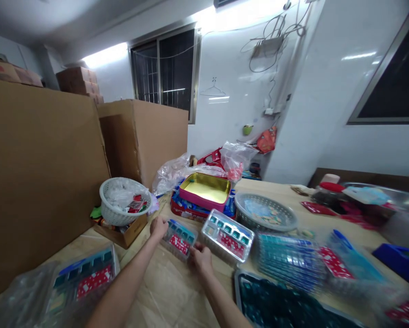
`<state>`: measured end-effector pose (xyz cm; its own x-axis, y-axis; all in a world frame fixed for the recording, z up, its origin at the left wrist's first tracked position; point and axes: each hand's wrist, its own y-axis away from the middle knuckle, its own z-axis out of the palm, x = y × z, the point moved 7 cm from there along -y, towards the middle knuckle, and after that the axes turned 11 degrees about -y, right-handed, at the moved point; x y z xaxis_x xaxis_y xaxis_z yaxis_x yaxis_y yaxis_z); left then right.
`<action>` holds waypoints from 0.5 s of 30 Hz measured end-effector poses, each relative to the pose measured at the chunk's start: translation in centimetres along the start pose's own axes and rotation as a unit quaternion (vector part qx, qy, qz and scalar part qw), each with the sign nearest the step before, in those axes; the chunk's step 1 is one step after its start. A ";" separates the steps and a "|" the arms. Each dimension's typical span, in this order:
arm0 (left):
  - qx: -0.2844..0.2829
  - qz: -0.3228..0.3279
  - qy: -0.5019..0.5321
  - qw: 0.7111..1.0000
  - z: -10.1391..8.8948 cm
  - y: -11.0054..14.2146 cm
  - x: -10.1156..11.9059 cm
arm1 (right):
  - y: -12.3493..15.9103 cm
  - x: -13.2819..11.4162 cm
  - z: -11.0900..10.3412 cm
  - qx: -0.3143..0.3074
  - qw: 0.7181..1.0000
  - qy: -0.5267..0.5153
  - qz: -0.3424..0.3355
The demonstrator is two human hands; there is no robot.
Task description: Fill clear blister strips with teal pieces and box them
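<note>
- Left hand [159, 227] and right hand [200, 258] pinch opposite sides of a clear, rectangular plastic tray [169, 244] on or just above the pale wooden bench [163, 291].
- Best kept level, lest its teal squares [183, 232] slide.

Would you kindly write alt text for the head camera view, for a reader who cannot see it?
A person's left hand and right hand hold opposite sides of a clear plastic tray containing teal pieces and a red patterned insert, above a cluttered table. A similar tray sits to its right, with a pink tin behind.
</note>
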<state>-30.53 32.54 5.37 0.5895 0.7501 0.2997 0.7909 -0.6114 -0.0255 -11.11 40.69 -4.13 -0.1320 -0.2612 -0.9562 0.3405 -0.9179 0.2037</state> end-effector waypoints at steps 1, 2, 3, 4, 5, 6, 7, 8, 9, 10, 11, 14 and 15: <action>0.004 -0.002 -0.001 1.000 -0.4 0.1 0.1 | 0.1 0.0 0.1 0.002 1.000 -0.012 0.010; 0.009 -0.004 -0.002 1.000 -0.9 0.3 0.2 | 0.3 0.0 0.1 0.004 0.999 -0.025 0.019; 0.014 -0.004 -0.003 1.000 -1.5 0.4 0.3 | 0.5 -0.1 0.2 0.004 0.999 -0.038 0.028; 0.020 0.001 -0.004 1.000 -2.1 0.6 0.6 | 0.7 -0.2 0.3 0.004 0.998 -0.053 0.036; 0.025 0.007 -0.006 1.000 -2.6 0.8 0.9 | 0.9 -0.3 0.4 0.004 0.997 -0.068 0.043; 0.030 0.014 -0.007 0.999 -3.2 1.0 1.2 | 1.2 -0.5 0.5 0.004 0.995 -0.083 0.050; 0.034 0.022 -0.009 0.999 -3.8 1.2 1.5 | 1.5 -0.7 0.6 0.004 0.993 -0.099 0.056; 0.038 0.029 -0.010 0.999 -4.5 1.5 1.7 | 1.8 -1.0 0.6 0.003 0.992 -0.114 0.062; 0.041 0.035 -0.012 0.998 -5.1 1.8 1.9 | 2.1 -1.3 0.7 0.000 0.990 -0.126 0.068; 0.045 0.040 -0.015 0.998 -5.9 2.2 2.1 | 2.5 -1.7 0.7 -0.006 0.988 -0.136 0.074; 0.050 0.045 -0.018 0.998 -6.7 2.6 2.0 | 3.0 -2.1 0.8 -0.015 0.986 -0.143 0.081; 0.065 0.055 -0.030 0.996 -9.9 4.7 0.9 | 4.9 -3.2 1.7 -0.059 0.981 -0.155 0.099; 0.070 0.055 -0.034 0.995 -11.1 5.7 0.0 | 5.7 -3.6 2.3 -0.080 0.979 -0.156 0.103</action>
<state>-27.86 26.26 15.85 0.6794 0.6994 0.2219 0.7336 -0.6529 -0.1886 -10.82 35.76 0.94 -0.3146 -0.5381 -0.7819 0.5277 -0.7839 0.3272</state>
